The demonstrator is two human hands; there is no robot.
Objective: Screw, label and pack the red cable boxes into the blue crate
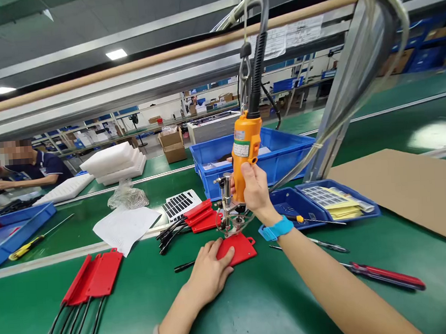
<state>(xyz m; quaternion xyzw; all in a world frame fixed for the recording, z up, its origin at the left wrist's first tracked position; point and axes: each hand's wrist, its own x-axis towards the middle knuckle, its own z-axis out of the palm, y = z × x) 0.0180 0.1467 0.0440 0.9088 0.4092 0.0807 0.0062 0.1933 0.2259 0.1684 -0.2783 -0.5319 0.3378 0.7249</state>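
My right hand [255, 187] is wrapped round an orange electric screwdriver [243, 145], which hangs upright from a cable and hook. Its metal tip assembly [230, 212] comes down at the far edge of a red plastic case [240, 251] lying flat on the green bench. My left hand [211, 269] lies over the left part of this case, fingers spread and pressing on it. A short black cable [184, 266] sticks out from the case's left side. Behind it lie more red cases [203, 216] with black cables.
Another group of red cases [95, 277] lies at left. Blue bins [208, 180] stand behind, and small blue trays [290, 203] at right hold labels and small parts. A red-handled screwdriver [387, 275], a pen [330, 245] and cardboard [408, 189] lie at right. A co-worker [41, 167] sits far left.
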